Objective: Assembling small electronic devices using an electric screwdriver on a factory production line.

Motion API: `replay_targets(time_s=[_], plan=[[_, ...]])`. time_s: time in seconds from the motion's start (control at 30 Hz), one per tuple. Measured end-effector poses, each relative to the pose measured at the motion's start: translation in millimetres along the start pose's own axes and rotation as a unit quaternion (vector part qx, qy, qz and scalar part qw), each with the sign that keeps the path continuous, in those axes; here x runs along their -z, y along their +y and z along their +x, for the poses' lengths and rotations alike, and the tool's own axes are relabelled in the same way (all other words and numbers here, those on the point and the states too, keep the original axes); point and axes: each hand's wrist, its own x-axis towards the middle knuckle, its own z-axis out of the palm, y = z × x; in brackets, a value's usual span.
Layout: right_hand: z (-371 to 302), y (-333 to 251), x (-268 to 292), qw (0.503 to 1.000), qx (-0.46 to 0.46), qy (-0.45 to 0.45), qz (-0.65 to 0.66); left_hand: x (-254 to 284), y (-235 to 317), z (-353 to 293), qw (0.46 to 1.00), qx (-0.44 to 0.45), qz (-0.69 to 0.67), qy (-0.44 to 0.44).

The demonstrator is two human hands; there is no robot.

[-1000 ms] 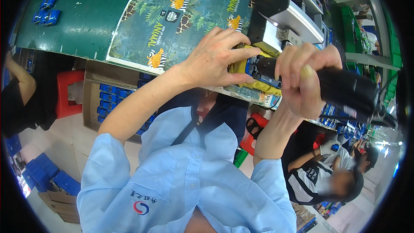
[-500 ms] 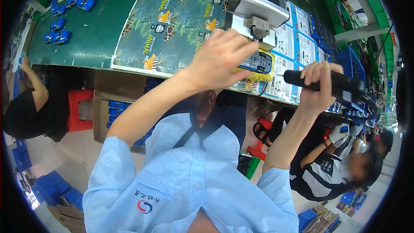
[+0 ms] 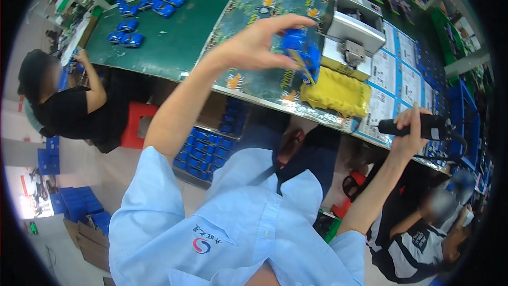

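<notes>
My left hand (image 3: 254, 45) is over the patterned sheet on the bench, thumb and fingers gripping a blue toy car (image 3: 302, 53) from either side. The car is tilted and slightly blurred. To its right lies a yellow padded rest (image 3: 337, 92) with nothing on it, right in front of a grey metal machine (image 3: 353, 26). Off the bench's front edge at the right, my right hand (image 3: 410, 133) is closed around a black power screwdriver (image 3: 436, 128), its cord trailing right and its tip pointing left.
Several blue toy cars (image 3: 164, 4) stand at the green bench's far left. Boxed rows of blue cars (image 3: 201, 151) sit below the bench edge. A blue bin (image 3: 465, 119) is at the right. One person (image 3: 69, 95) sits at left, others (image 3: 418, 238) at lower right.
The toy car has left the yellow rest, where it lay underside up, and is now in my left hand, farther left. My right hand has lowered the screwdriver. The view has shifted.
</notes>
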Motion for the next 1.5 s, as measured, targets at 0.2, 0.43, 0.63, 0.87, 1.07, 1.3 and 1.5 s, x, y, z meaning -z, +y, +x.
replay_targets(time_s=[0.2, 0.43, 0.63, 0.87, 1.07, 1.3, 1.5], plan=[[0.0, 7.1, 10.4, 0.999, -0.030, -0.012, 0.006, 113.7, -77.8, -75.2, 0.897, 0.214, 0.362, -0.136], [0.9, 8.1, 6.3, 0.999, -0.008, -0.032, -0.018, 201.5, -108.5, -157.2, 0.730, 0.219, 0.646, 0.048], [-4.6, 3.6, 10.8, 0.998, 0.011, -0.008, -0.059, 55.7, -43.0, -71.9, 0.910, -0.028, 0.400, 0.105], [-41.9, -25.5, 2.7, 0.997, -0.071, 0.044, 0.004, -122.5, 20.9, 79.8, 0.942, -0.258, 0.198, 0.084], [-63.9, -73.2, 15.3, 0.994, -0.091, -0.046, -0.050, -265.2, 20.3, 204.9, 0.932, -0.281, 0.226, -0.045], [-72.6, -93.7, 43.4, 0.991, -0.082, -0.050, -0.088, -356.9, 34.6, 279.2, 0.978, -0.159, 0.098, -0.089], [-73.7, -94.3, 53.4, 0.992, -0.068, -0.068, -0.086, -365.3, 33.4, 273.6, 0.958, -0.143, -0.067, -0.239]])
